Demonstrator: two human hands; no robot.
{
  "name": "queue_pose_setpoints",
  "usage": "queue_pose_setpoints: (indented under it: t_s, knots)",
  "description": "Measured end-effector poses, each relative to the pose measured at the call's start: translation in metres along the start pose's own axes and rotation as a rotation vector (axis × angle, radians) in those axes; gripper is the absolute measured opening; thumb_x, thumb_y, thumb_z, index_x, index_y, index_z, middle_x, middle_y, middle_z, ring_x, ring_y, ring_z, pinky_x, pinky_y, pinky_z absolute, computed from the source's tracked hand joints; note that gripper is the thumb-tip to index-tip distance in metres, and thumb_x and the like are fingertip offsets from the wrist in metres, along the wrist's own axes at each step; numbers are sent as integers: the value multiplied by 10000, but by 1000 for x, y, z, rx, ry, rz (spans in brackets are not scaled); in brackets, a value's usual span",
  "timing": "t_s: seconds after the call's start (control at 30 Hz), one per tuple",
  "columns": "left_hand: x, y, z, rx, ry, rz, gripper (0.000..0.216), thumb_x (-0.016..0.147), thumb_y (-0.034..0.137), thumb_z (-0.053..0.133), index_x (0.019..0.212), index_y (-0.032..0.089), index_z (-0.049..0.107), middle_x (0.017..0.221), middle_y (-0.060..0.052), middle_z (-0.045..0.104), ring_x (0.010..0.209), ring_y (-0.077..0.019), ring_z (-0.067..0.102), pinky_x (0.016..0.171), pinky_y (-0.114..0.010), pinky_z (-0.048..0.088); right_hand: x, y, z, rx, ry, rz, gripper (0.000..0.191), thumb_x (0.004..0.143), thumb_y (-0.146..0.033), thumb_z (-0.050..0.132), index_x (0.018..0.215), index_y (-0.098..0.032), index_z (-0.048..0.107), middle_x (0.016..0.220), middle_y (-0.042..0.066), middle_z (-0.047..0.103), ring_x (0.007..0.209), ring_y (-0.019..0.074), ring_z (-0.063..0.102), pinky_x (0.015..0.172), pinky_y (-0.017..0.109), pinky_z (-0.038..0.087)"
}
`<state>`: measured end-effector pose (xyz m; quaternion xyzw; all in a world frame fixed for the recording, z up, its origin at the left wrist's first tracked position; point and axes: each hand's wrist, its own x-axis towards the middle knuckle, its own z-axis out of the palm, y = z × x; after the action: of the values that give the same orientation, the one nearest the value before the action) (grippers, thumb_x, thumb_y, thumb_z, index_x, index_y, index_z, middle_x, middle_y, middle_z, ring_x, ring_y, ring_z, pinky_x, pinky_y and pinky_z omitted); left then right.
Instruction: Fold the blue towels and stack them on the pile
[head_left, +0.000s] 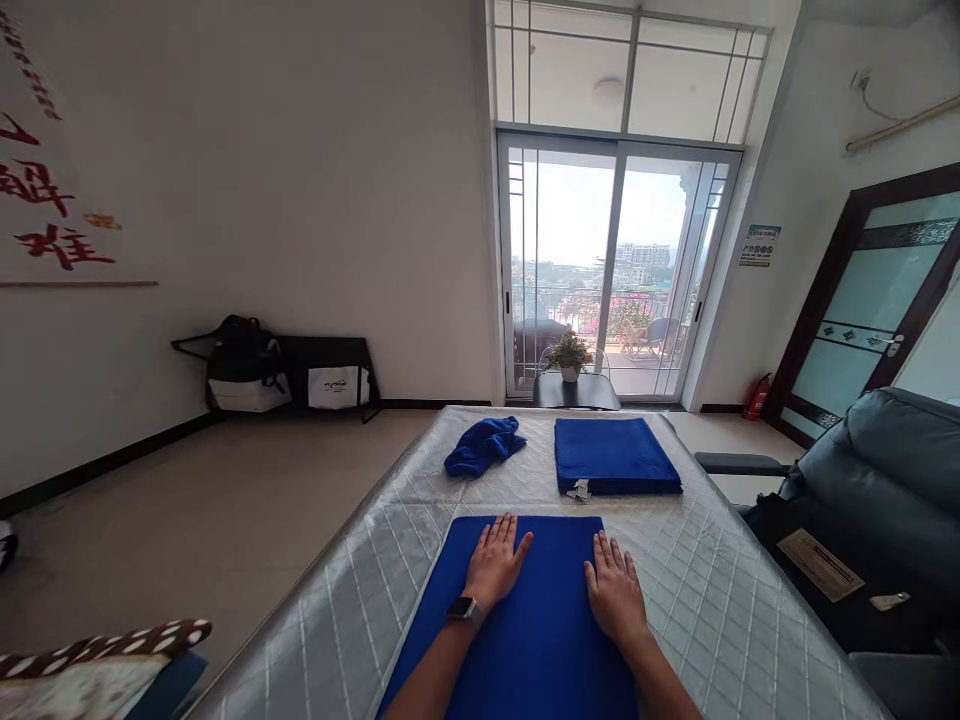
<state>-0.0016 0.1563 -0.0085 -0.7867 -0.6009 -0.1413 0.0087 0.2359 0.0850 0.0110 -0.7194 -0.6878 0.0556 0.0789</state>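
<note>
A blue cloth [551, 620] lies spread flat in front of me on the pale quilted cover [352, 590]. My left hand [495, 565], with a watch on its wrist, rests palm down on the cloth's left part, fingers stretched toward its far edge. Over the right edge lies my right hand [615, 590], also palm down with its fingers extended. Beyond the cloth, to the right, sits a neat stack of folded blue cloths [616, 455] with a white tag at its near edge. A crumpled blue cloth [485, 446] is at the far left.
A dark armchair [877, 480] stands close on the right, with a brown card [820, 564] on it. Past the far edge is a chair holding a potted plant [570, 356]. At lower left is a spotted fabric item [97, 650]. Bags [247, 365] sit by the wall.
</note>
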Motion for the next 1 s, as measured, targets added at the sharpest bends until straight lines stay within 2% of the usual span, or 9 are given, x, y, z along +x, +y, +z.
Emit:
queue_pose_setpoints:
  t_s: [0.1,0.2,0.4,0.6,0.83,1.0]
  knots:
    - [-10,-50,-7,36,22,-87,679,1003,532,171,1494,128,410,1565,-154,392,1469,-308,319,1191,-525,266,0,1,2,-11,9,-6,632,994,-399,178,1576,-153,183,1641,9,131,1520,204,105,1223,428,49]
    - [-19,-73,-10,49,49,-153,733,996,565,165,1501,78,378,1574,-179,365,1471,-306,315,1187,-500,279,0,1,4,-24,12,-5,637,993,-406,171,1578,-154,174,1641,15,141,1519,206,110,1221,430,52]
    - [-22,-71,-10,37,86,-195,811,977,629,154,1503,48,359,1575,-179,364,1474,-287,312,1196,-448,271,5,-2,0,-55,-23,11,639,996,-418,148,1575,-150,195,1639,20,169,1518,211,118,1213,437,104]
    - [-22,-72,-9,20,106,-195,803,970,639,162,1507,77,365,1575,-164,369,1471,-286,318,1190,-444,276,29,-7,-8,-63,-5,-18,634,999,-413,171,1574,-148,202,1634,36,195,1515,214,139,1213,433,96]
    - [-23,-71,-13,2,88,-208,816,964,658,150,1511,90,359,1585,-148,347,1476,-274,310,1198,-444,255,44,-3,7,-14,23,8,636,997,-407,164,1577,-146,182,1638,20,177,1516,176,122,1221,393,58]
    - [-26,-68,-20,-1,100,-198,799,972,640,180,1496,71,377,1563,-162,389,1468,-271,327,1193,-445,277,42,0,7,13,31,-11,630,996,-400,178,1578,-158,183,1638,12,173,1517,172,113,1222,390,33]
